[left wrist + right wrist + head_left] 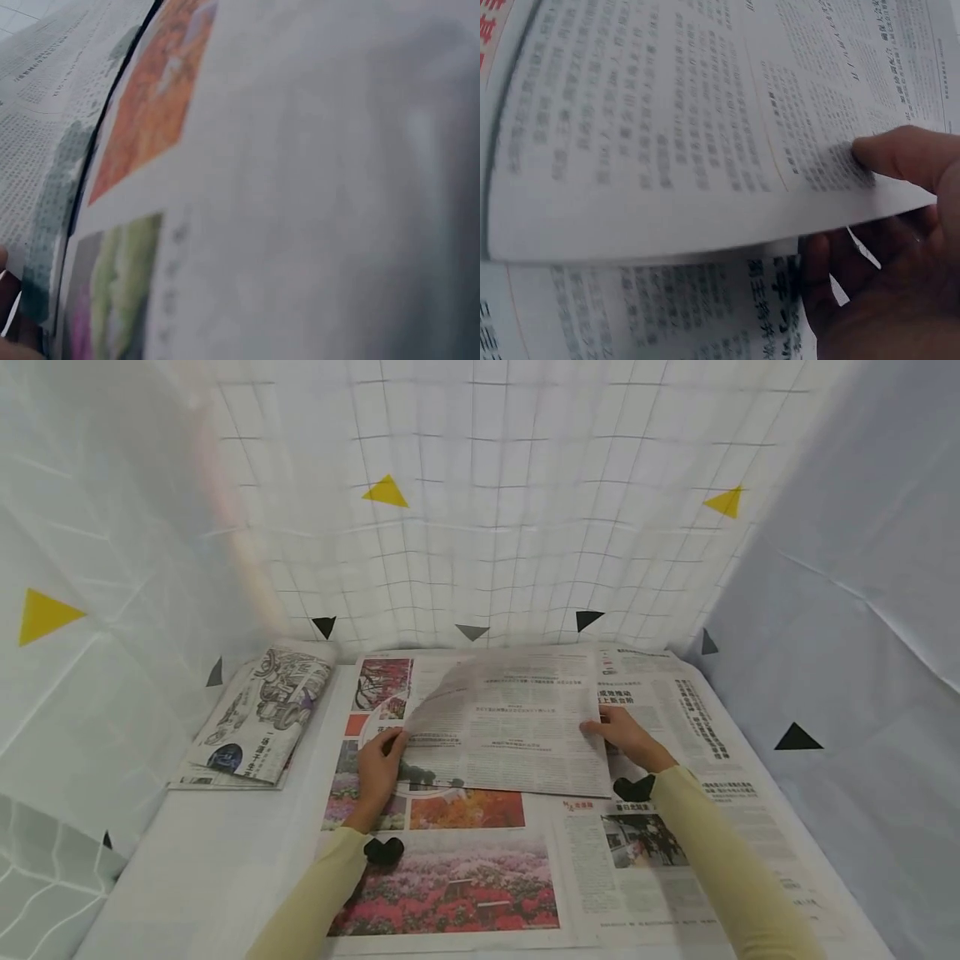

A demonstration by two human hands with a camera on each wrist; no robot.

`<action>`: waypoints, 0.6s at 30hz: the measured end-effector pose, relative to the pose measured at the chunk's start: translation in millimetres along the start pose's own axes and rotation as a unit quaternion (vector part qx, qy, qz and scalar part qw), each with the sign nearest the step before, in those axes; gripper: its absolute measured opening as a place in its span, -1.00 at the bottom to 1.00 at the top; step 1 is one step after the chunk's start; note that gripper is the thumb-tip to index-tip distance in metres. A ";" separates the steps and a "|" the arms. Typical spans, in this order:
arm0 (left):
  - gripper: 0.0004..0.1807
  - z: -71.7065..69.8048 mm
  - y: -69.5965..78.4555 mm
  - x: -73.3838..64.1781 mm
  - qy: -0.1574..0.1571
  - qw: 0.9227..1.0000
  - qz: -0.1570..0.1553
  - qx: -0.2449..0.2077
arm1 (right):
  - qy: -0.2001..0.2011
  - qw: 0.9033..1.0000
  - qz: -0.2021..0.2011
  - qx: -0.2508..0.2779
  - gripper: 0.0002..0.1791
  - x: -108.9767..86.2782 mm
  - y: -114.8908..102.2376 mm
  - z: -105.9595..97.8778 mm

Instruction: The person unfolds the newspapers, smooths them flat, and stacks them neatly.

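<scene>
A folded newspaper (517,727) is held up at its two sides above an open newspaper sheet (487,877) spread on the table. My left hand (381,764) pinches its left edge; in the left wrist view only bits of the fingers (9,300) show at the lower left. On the opposite edge, my right hand (630,737) grips the paper, thumb on top and the other fingers underneath, as the right wrist view shows of the folded newspaper (667,150). The open sheet carries flower photos on its left half and mostly text on its right.
Another folded newspaper (258,718), printed with a machine drawing, lies at the table's left. White table surface (217,852) shows below it. White sheeting (487,468) with grid lines and yellow and black triangles walls the back and sides.
</scene>
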State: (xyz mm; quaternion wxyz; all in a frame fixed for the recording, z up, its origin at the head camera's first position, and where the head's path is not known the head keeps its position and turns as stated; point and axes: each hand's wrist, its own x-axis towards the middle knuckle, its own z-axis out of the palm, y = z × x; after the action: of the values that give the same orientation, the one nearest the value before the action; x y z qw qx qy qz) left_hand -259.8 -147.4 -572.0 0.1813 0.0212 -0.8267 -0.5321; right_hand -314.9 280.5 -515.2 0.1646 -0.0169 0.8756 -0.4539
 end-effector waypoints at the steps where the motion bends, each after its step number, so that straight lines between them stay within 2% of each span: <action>1: -0.73 0.0 0.2 0.5 0.000 1.000 0.000 0.000 | -0.013 1.000 -0.006 0.002 -0.40 -0.8 0.3 -2.3; 5: -0.71 -2.7 -0.9 3.9 -0.022 1.000 -0.002 0.004 | -0.017 1.000 -0.006 -0.005 -0.38 -1.8 1.5 -6.5; 8: -0.62 -8.3 -1.0 7.5 -0.050 0.999 -0.017 -0.002 | -0.008 1.000 -0.009 -0.006 -0.36 -2.2 1.2 -6.1; 12: -0.46 -17.4 -0.4 13.5 -0.084 0.995 -0.044 0.012 | 0.005 1.000 -0.023 0.007 -0.38 -3.0 0.8 -5.5; 18: -0.48 -28.3 3.6 23.8 -0.158 0.983 -0.074 0.051 | 0.019 0.998 -0.047 0.028 -0.40 -5.6 1.6 -4.7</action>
State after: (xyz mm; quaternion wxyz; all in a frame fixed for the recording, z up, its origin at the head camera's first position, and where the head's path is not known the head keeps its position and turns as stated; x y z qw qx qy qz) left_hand -272.3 -175.9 -551.8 0.0067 0.0073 -0.8673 -0.4976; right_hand -310.9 286.1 -512.4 0.1263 -0.0449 0.8637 -0.4858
